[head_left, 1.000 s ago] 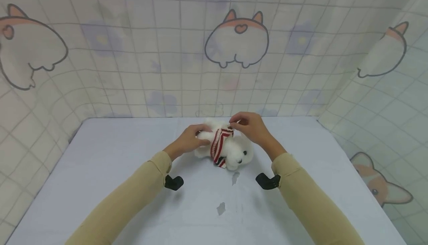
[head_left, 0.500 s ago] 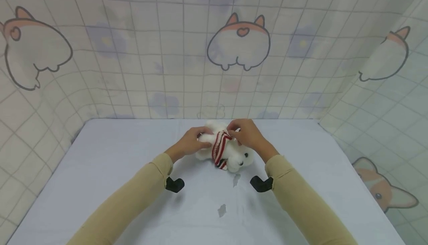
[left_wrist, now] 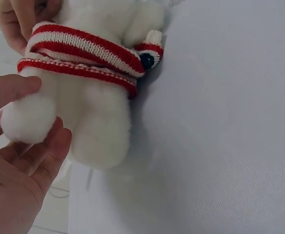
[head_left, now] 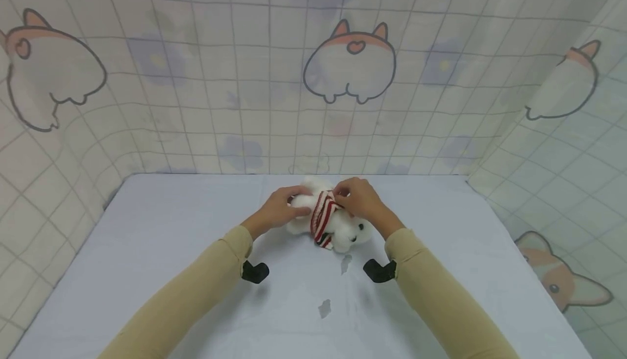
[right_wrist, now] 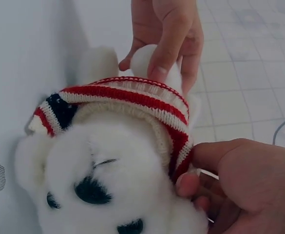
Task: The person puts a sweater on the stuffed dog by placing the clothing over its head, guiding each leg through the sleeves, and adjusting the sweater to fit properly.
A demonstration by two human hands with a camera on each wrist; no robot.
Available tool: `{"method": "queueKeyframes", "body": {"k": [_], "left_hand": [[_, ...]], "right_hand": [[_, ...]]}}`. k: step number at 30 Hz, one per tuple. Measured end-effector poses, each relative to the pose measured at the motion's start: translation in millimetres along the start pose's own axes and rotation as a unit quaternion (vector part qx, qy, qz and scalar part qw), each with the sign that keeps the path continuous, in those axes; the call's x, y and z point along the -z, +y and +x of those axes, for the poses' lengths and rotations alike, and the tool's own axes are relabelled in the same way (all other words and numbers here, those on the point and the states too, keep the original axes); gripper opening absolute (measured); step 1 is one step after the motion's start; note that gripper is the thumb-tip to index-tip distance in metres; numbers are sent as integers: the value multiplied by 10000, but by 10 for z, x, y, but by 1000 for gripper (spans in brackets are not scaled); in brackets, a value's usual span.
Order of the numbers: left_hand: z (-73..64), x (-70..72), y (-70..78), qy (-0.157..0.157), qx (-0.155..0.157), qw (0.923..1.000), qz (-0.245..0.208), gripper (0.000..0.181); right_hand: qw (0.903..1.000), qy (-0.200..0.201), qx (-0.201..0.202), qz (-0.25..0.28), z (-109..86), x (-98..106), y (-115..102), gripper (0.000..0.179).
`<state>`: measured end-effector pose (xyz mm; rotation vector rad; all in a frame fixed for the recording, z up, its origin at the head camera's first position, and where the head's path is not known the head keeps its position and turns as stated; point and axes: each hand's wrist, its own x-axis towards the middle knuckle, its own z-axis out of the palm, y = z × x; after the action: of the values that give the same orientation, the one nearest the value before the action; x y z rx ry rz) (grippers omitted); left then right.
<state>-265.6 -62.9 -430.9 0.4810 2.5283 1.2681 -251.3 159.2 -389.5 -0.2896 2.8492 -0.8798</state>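
A white plush toy (head_left: 345,234) with dark eyes and a dark nose lies on its side at the table's far edge, head to the right. Round its middle is a knitted sweater (head_left: 321,217) with red and white stripes and a dark patch near one sleeve (right_wrist: 52,116). The left hand (head_left: 278,206) holds one of the toy's legs (left_wrist: 30,117) between thumb and fingers. By the toy's upper side, the right hand (head_left: 362,201) pinches the sweater's striped edge (right_wrist: 180,156) between thumb and fingers. The toy's upper arm is mostly hidden by that hand.
A white cloth covers the table (head_left: 196,293), with small grey patches (head_left: 325,308) near its middle. Behind and beside it hangs a checked curtain (head_left: 254,103) with cartoon dogs. A black wrist mount (head_left: 256,272) juts from each sleeve.
The right hand has come slightly down and left over the toy, keeping its pinch on the knitted edge. The left hand stays on the leg. The head view has shifted a little.
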Motion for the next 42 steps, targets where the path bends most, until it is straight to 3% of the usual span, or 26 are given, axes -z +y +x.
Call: {"method": "queueKeyframes", "body": {"k": [6, 12, 16, 22, 27, 33, 42], "left_hand": [[-31, 15, -11, 1, 81, 9999, 74, 40], [-35, 17, 2, 9, -16, 10000, -10, 39], [-19, 9, -4, 46, -19, 10000, -77, 40], [2, -19, -32, 313, 10, 9994, -147, 41], [-9, -2, -69, 511, -25, 9976, -461, 37], [-31, 54, -67, 403, 141, 9922, -1173, 28], [-7, 38, -108, 180, -218, 9924, -1194, 33]], "right_hand": [[9993, -85, -223, -280, 2, -13, -24, 11], [9958, 427, -245, -770, 4, -85, 23, 15], [9949, 605, -283, -756, -16, -136, 34, 19], [9963, 329, -345, -715, -61, -147, -18, 28], [9958, 355, -90, -845, -89, -137, -35, 27], [9944, 329, 182, -988, -126, -119, -40, 26], [9985, 190, 28, -513, -76, -175, 62, 25]]}}
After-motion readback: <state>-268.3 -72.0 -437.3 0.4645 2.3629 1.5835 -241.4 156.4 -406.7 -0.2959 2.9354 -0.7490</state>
